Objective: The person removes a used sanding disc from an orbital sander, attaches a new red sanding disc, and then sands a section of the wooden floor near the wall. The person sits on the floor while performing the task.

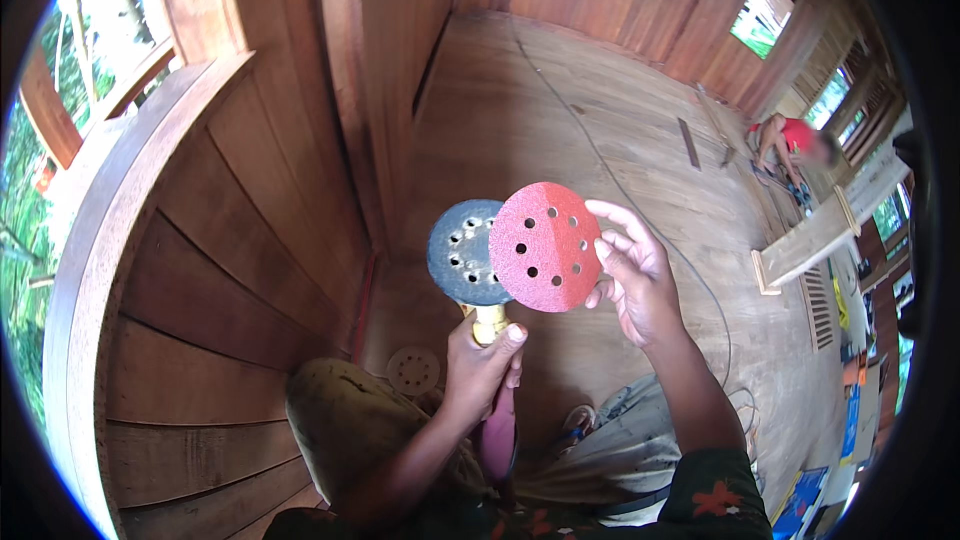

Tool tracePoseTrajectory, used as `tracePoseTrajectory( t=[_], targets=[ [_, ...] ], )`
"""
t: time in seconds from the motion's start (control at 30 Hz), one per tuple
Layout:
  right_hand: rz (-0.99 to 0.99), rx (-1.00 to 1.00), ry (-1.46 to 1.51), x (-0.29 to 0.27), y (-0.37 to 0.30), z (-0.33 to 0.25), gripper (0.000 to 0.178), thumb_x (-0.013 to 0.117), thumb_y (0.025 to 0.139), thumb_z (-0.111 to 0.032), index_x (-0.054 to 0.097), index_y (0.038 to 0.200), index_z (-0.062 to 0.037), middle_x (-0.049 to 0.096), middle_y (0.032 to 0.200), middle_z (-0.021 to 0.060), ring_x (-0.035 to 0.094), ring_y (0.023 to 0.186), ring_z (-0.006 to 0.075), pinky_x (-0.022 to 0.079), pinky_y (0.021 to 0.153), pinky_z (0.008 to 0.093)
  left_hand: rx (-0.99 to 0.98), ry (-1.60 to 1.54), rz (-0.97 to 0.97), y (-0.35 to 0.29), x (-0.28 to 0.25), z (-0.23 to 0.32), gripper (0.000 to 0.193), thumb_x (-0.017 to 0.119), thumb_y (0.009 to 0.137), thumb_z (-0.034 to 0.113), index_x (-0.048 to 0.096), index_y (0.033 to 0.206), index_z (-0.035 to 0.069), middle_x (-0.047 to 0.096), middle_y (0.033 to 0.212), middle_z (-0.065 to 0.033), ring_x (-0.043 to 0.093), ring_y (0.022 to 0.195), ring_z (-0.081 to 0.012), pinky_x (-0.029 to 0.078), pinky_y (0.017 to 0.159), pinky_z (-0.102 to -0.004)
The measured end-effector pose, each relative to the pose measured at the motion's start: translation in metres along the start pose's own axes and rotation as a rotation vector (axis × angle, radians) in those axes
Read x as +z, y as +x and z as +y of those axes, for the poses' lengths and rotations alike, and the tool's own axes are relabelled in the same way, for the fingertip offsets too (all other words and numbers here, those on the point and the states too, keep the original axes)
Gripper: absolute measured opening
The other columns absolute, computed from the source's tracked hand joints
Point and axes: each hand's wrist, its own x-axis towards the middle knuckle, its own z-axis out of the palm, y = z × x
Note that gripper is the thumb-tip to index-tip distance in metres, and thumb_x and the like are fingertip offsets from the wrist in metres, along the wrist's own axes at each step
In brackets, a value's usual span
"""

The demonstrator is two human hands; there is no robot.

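Note:
My left hand point(478, 368) is closed around the yellow neck of an orbital sander point(490, 324), its round pad tilted up toward me. The dark sander pad point(452, 252) has a ring of holes and a worn, pale middle. A red sanding disc point(545, 250) with matching holes is pinched at its right edge by my right hand point(636, 275). It overlaps the right side of the pad; whether the two touch, I cannot tell. Below my left hand hangs a pinkish-purple part point(497, 440), partly hidden by my forearm.
A pale sanding disc point(413, 370) lies on the wooden floor point(480, 100) by my knee. Curved wood panelling point(200, 280) rises at my left. A dark cord point(600, 145) runs along the floor. At the far right a person in red point(790, 140) crouches beside a wooden post point(815, 240).

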Motion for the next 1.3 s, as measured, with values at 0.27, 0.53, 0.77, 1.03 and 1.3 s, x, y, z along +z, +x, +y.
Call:
tracePoseTrajectory(
  t=[0.27, 0.53, 0.77, 1.03, 1.3],
  targets=[
    [-0.071, -0.078, -0.530, 0.006, 0.006, 0.011, 0.043, 0.060, 0.117, -0.005, 0.063, 0.159, -0.0005, 0.078, 0.107, 0.0091, 0.072, 0.088, 0.0067, 0.066, 0.070, 0.0273, -0.031, 0.155, 0.154, 0.008, 0.003, 0.010, 0.038, 0.083, 0.108, 0.034, 0.060, 0.109, 0.004, 0.061, 0.068, -0.0061, 0.055, 0.048, -0.0132, 0.046, 0.045, -0.0302],
    [0.088, 0.021, -0.379, -0.003, -0.002, 0.018, 0.045, 0.073, 0.112, -0.010, 0.059, 0.153, 0.0011, 0.079, 0.097, 0.0068, 0.067, 0.077, 0.0039, 0.057, 0.063, 0.0238, -0.145, 0.133, 0.179, 0.009, 0.005, 0.005, 0.031, 0.085, 0.106, 0.025, 0.065, 0.093, 0.006, 0.063, 0.065, 0.0007, 0.056, 0.048, -0.0068, 0.043, 0.044, -0.0268],
    [0.024, 0.236, -0.342, -0.030, -0.001, 0.008, 0.037, 0.081, 0.106, -0.005, 0.058, 0.135, -0.0027, 0.081, 0.095, 0.0072, 0.073, 0.084, 0.0061, 0.056, 0.066, 0.0233, -0.186, 0.221, 0.006, 0.004, -0.002, -0.014, 0.030, 0.092, 0.100, 0.023, 0.070, 0.101, 0.002, 0.068, 0.073, 0.0007, 0.059, 0.055, -0.0055, 0.047, 0.048, -0.0257],
    [0.068, 0.043, -0.235, -0.056, -0.010, -0.010, 0.037, 0.076, 0.107, 0.000, 0.056, 0.137, -0.0049, 0.083, 0.102, 0.0102, 0.074, 0.094, 0.0085, 0.057, 0.085, 0.0243, -0.277, 0.338, -0.011, 0.003, 0.003, -0.029, 0.033, 0.096, 0.097, 0.022, 0.073, 0.107, 0.001, 0.070, 0.078, 0.0016, 0.058, 0.058, -0.0037, 0.047, 0.050, -0.0259],
    [0.135, 0.054, -0.010, -0.041, -0.010, 0.003, 0.036, 0.076, 0.108, -0.002, 0.052, 0.134, -0.0080, 0.083, 0.108, 0.0124, 0.073, 0.094, 0.0092, 0.057, 0.087, 0.0259, -0.279, 0.431, 0.064, 0.005, 0.003, -0.035, 0.028, 0.092, 0.101, 0.023, 0.075, 0.105, 0.001, 0.070, 0.075, 0.0013, 0.057, 0.056, -0.0037, 0.046, 0.049, -0.0272]
  ],
)
